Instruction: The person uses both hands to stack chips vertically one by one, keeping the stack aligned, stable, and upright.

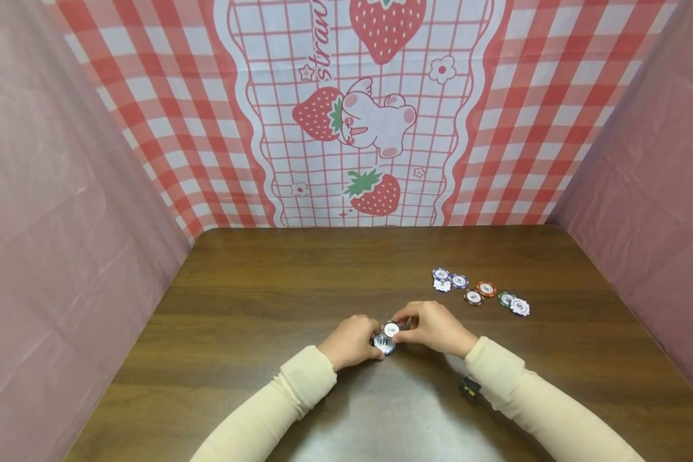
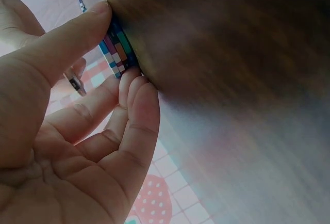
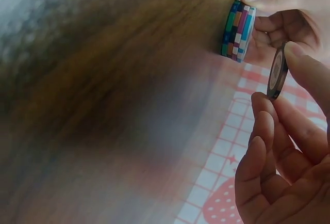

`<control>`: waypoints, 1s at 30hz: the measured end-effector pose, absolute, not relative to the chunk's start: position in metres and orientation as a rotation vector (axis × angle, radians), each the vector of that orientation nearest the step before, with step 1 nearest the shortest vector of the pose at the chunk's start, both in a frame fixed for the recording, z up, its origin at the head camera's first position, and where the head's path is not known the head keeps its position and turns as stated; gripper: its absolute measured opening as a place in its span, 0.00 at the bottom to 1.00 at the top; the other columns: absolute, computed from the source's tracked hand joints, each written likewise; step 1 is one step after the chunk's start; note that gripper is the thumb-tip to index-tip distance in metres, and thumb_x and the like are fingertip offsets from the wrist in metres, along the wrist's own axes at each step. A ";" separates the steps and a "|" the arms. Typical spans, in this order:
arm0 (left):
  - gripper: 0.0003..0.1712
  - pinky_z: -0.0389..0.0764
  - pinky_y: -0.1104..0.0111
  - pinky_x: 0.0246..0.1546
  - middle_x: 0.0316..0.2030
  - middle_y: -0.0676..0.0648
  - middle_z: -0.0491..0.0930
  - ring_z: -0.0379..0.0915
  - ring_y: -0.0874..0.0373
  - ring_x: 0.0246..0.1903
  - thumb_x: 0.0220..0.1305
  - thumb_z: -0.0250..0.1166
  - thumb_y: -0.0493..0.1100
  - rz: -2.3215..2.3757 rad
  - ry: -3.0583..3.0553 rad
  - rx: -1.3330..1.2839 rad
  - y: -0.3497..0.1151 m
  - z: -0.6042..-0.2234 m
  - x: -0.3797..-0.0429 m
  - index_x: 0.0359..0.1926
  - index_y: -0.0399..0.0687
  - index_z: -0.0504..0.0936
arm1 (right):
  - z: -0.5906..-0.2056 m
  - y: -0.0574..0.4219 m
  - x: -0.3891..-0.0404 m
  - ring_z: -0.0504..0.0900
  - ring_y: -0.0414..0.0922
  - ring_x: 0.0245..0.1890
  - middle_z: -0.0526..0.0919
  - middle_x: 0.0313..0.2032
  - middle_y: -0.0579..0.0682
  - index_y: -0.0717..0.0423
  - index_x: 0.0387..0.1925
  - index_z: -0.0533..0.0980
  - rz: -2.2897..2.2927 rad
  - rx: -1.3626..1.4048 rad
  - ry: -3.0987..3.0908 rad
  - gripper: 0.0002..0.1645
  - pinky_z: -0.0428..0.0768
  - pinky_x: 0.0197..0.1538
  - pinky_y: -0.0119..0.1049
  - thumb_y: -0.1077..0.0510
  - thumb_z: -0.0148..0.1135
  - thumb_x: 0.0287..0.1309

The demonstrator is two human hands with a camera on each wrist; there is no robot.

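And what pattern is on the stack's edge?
The stack has multicoloured blocks, clearest in the right wrist view.

You are at a cloth-walled booth set up around a wood-grain table (image 1: 254, 282); whether it stands in a home, an office or a lab, you cannot tell from these views. A red-and-white checked cloth (image 1: 173, 102), printed with strawberries (image 1: 375, 194) and a cartoon animal (image 1: 375, 122) turned sideways, hangs behind the far edge. Plain, creased pink sheets, one on your left (image 1: 52, 244) and one on your right (image 1: 652, 186), close in the sides.
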State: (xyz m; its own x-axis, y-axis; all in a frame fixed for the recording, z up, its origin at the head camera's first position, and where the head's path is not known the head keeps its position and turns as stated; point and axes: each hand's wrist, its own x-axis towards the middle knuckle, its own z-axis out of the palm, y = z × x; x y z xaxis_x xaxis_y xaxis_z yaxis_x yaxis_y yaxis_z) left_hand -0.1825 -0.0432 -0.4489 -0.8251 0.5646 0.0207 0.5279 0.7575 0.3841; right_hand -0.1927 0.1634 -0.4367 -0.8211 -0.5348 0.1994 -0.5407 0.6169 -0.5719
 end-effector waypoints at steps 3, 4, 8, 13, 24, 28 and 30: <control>0.15 0.66 0.73 0.27 0.21 0.56 0.74 0.64 0.66 0.24 0.43 0.79 0.48 0.587 2.857 0.882 -0.043 -0.449 -0.184 0.28 0.49 0.81 | -0.437 0.161 -0.194 0.79 0.36 0.28 0.85 0.29 0.41 0.51 0.36 0.85 0.967 0.949 -2.827 0.16 0.74 0.33 0.27 0.50 0.78 0.44; 0.15 0.65 0.74 0.26 0.21 0.57 0.73 0.64 0.66 0.24 0.43 0.79 0.48 0.587 2.860 0.884 -0.043 -0.449 -0.184 0.27 0.49 0.81 | -0.437 0.161 -0.195 0.79 0.36 0.29 0.85 0.29 0.41 0.50 0.36 0.85 0.955 0.952 -2.832 0.16 0.74 0.33 0.27 0.50 0.77 0.44; 0.16 0.65 0.73 0.26 0.20 0.57 0.72 0.63 0.66 0.24 0.43 0.79 0.48 0.580 2.864 0.888 -0.042 -0.449 -0.184 0.26 0.50 0.80 | -0.438 0.159 -0.196 0.80 0.36 0.29 0.85 0.30 0.40 0.50 0.36 0.86 0.924 0.953 -2.853 0.16 0.74 0.33 0.27 0.49 0.77 0.44; 0.16 0.67 0.73 0.26 0.22 0.56 0.75 0.65 0.65 0.24 0.43 0.79 0.48 0.568 2.863 0.883 -0.042 -0.448 -0.184 0.27 0.49 0.80 | -0.439 0.158 -0.195 0.79 0.35 0.29 0.86 0.30 0.40 0.49 0.35 0.85 0.917 0.962 -2.856 0.16 0.74 0.33 0.27 0.49 0.78 0.44; 0.17 0.70 0.72 0.29 0.26 0.55 0.80 0.70 0.64 0.27 0.44 0.78 0.48 0.555 2.847 0.851 -0.042 -0.446 -0.183 0.34 0.48 0.84 | -0.439 0.152 -0.191 0.75 0.31 0.27 0.84 0.31 0.40 0.48 0.35 0.86 0.856 1.043 -2.883 0.15 0.73 0.32 0.25 0.49 0.77 0.43; 0.17 0.72 0.71 0.30 0.27 0.54 0.81 0.72 0.63 0.28 0.44 0.78 0.48 0.552 2.847 0.857 -0.042 -0.446 -0.182 0.35 0.48 0.85 | -0.440 0.151 -0.191 0.74 0.30 0.26 0.84 0.31 0.39 0.48 0.35 0.86 0.850 1.044 -2.893 0.15 0.72 0.31 0.25 0.49 0.78 0.43; 0.17 0.72 0.71 0.31 0.28 0.54 0.82 0.72 0.63 0.28 0.44 0.78 0.48 0.550 2.847 0.862 -0.042 -0.446 -0.182 0.36 0.49 0.85 | -0.442 0.151 -0.191 0.75 0.31 0.27 0.84 0.31 0.40 0.48 0.35 0.86 0.847 1.046 -2.893 0.15 0.72 0.31 0.25 0.49 0.78 0.43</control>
